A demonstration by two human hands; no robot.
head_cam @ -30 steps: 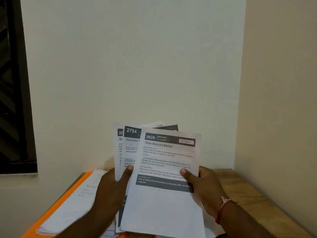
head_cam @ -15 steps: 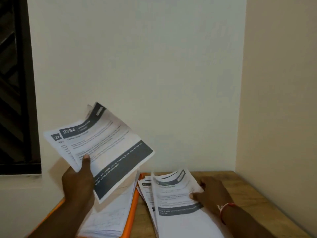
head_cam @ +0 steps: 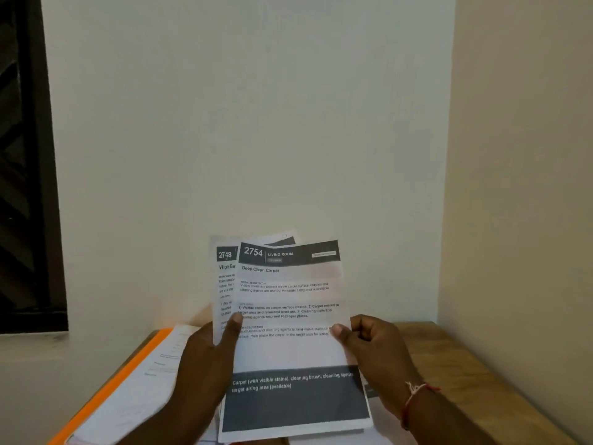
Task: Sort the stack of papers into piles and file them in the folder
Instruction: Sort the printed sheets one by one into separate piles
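From my end this reads as mid-sort: the fan of sheets [head_cam: 253,284] is up in front of the wall, lifted above the wooden table [head_cam: 449,364], and the front one is being read before it goes to a pile. That front one, sheet 2754 [head_cam: 288,316], is headed "Living Room, Deep Clean Carpet". Sheet 2748 [head_cam: 224,277] peeks out behind it on the left, and at least one more header shows tilted behind the top edge.

The left hand [head_cam: 205,358] grips the fan from its left side, the left thumb [head_cam: 236,326] laid across the front and the other fingers hidden behind the paper. The right hand [head_cam: 378,351] pinches the right edge of sheet 2754, the right thumb [head_cam: 340,332] on the printed face and the fingers curled close behind it. Neither hand is spread wide.

The orange folder [head_cam: 106,390] lies open on the table to the left, with a stack of papers [head_cam: 144,380] resting on it.

I judge that the next move calls for peeling sheet 2754 off with the right hand alone, while the left holds the others firmly enough that they don't slide out with it, then laying it on the pile that matches its heading
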